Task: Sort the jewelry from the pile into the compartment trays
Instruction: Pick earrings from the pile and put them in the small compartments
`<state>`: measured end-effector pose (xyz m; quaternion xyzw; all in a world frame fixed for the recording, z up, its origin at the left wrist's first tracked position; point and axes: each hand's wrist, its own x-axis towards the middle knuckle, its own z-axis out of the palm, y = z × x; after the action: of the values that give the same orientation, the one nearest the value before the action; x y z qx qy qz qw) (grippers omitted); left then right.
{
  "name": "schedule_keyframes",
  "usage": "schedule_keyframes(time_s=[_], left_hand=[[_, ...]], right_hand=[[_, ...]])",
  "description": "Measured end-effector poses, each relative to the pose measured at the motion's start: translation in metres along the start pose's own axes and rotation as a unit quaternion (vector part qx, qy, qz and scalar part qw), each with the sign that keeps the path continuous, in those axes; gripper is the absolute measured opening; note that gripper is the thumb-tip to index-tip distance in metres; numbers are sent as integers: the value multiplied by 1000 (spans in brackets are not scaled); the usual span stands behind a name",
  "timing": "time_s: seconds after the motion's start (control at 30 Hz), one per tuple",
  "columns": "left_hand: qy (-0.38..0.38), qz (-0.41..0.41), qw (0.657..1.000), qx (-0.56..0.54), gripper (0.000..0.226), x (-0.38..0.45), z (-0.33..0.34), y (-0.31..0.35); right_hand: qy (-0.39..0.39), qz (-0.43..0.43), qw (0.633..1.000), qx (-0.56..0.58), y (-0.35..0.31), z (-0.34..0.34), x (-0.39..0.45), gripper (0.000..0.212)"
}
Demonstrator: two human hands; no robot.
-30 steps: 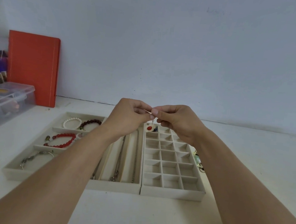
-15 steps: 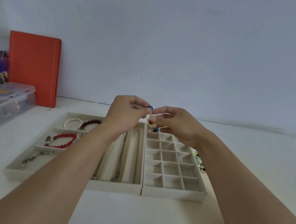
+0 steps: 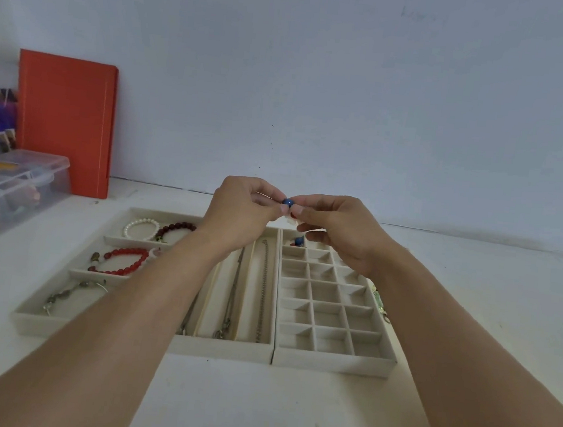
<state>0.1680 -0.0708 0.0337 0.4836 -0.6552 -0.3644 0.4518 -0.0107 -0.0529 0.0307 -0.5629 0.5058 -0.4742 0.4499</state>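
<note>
Bracelets and chains already sorted; left hand [image 3: 242, 209] and right hand [image 3: 337, 229] pinch blue-bead piece [image 3: 288, 202]; grid tray [image 3: 331, 356] mostly unfilled.

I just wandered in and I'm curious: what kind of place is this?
Probably a home desk or hobby corner against a plain wall. Beige compartment trays hold bracelets and chains, clear plastic storage boxes sit at the left, and an orange notebook leans upright.

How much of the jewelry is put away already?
Quite a lot: bracelets like the red bead bracelet and the chains lie in the left tray. Now the left hand and right hand pinch a blue bead piece. The grid tray looks mostly unfilled.
</note>
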Motion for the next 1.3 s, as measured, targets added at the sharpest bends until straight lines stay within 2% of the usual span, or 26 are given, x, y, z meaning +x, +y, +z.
schedule_keyframes(time_s=[0.13,0.23,0.4,0.77,1.1,1.3], left_hand=[[-26,9,999,20,8,1,1,-3],[-12,10,1000,22,11,2,2,-4],[43,7,999,1,11,7,-6,-3],[50,0,998,-25,11,9,-12,1],[37,6,999,-22,11,8,-11,4],[39,4,999,-25,11,10,-13,2]], right_hand=[[12,2,1000,3,5,0,3,15],[48,-13,998,-25,9,-2,5,15],[136,-28,971,-196,20,-5,19,9],[99,77,927,-352,34,16,44,13],[90,82,922,-367,25,14,49,11],[37,84,909,-407,17,9,55,14]])
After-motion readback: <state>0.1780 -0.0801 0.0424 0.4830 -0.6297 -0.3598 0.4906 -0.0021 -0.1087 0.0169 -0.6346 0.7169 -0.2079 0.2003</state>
